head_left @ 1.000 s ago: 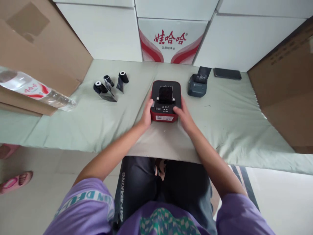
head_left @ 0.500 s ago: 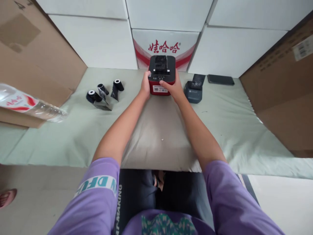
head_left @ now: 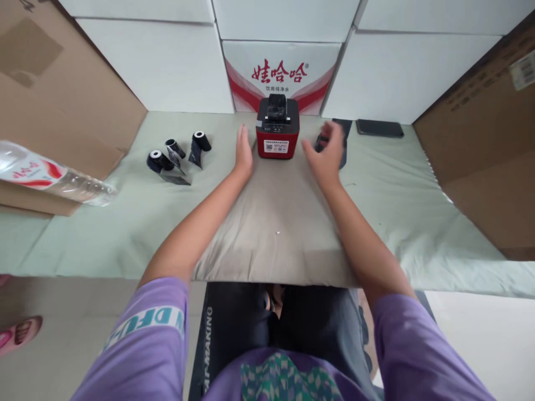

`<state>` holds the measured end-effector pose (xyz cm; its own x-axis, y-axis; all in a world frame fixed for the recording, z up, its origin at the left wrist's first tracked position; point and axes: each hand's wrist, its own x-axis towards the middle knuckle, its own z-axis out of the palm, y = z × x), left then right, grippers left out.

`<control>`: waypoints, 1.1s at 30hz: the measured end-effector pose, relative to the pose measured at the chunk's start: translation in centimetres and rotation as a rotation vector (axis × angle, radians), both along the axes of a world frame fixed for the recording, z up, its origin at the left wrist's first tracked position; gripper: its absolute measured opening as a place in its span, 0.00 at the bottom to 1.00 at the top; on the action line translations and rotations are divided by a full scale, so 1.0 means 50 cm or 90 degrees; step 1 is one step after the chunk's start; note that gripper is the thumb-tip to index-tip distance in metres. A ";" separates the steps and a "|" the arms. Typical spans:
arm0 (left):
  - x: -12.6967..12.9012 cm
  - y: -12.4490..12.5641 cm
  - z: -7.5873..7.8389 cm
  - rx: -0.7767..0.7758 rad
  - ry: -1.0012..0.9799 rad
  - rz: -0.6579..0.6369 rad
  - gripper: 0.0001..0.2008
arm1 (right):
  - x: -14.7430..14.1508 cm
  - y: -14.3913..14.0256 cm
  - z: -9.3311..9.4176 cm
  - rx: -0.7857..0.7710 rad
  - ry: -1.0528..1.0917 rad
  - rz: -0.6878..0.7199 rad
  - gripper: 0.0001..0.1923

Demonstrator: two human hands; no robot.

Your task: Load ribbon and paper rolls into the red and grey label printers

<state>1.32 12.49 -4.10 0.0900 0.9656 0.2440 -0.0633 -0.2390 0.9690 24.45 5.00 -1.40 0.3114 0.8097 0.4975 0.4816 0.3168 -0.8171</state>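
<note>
A red and black label printer [head_left: 277,136] stands upright against the printed white box, with a dark strip coming out of its top. My left hand [head_left: 244,152] is just left of it, fingers straight and open, apart from its side. To its right is my right hand [head_left: 326,153], slightly blurred, with thumb and fingers apart and nothing seen in it. Partly hidden behind that hand is a small dark printer [head_left: 343,155] with a dark strip at its back.
Several black rolls with loose ends [head_left: 161,160] lie at the left. A black phone [head_left: 379,128] rests at the back right. A water bottle [head_left: 54,174] lies at far left. Cardboard boxes [head_left: 489,139] flank the cloth-covered table [head_left: 267,245]; white boxes [head_left: 159,67] line the back.
Both hands have let go of the red and black printer. My left hand has drawn off slightly left; my right hand has moved right, over the small dark printer.
</note>
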 end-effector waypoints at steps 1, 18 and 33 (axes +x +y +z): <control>-0.016 -0.027 -0.008 0.008 -0.014 0.055 0.27 | 0.023 -0.023 0.001 -0.001 -0.050 -0.065 0.42; -0.008 -0.242 0.016 0.029 0.060 -0.041 0.10 | 0.008 -0.217 0.031 -0.217 -0.274 -0.191 0.51; -0.030 -0.250 0.033 0.038 0.324 -0.253 0.23 | -0.201 -0.374 -0.016 -0.229 -0.288 -0.085 0.65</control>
<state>-0.17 -0.01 -2.45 0.5560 0.8212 0.1282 0.3060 -0.3456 0.8871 14.41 -13.71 -2.18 0.2435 0.9203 0.3062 0.8241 -0.0299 -0.5657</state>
